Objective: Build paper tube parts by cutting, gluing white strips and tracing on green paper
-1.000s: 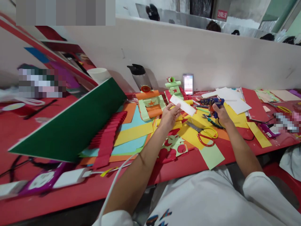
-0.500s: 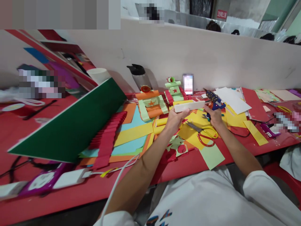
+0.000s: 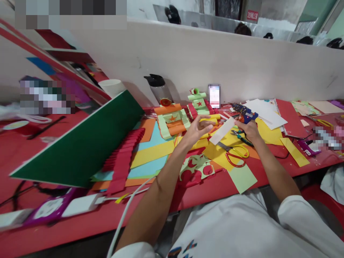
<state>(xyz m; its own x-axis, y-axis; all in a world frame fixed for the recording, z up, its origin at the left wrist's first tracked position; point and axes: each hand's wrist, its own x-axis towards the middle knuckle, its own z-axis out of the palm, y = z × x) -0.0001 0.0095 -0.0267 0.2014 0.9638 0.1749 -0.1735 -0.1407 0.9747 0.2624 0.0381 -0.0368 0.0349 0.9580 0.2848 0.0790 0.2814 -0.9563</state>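
Pinches one end of a white strip (image 3: pixel 222 132) between right-hand (image 3: pixel 249 129) thumb and finger, with a blue glue gun (image 3: pixel 248 114) also clasped there. Holds the left hand (image 3: pixel 194 134) near the strip's lower end, thumb and fingers apart, in front of yellow rolls (image 3: pixel 214 117); hard to tell whether touching them. Slants the strip above scissors (image 3: pixel 227 146) and yellow paper (image 3: pixel 214 154), with pliers (image 3: pixel 245 140) just below the right hand.
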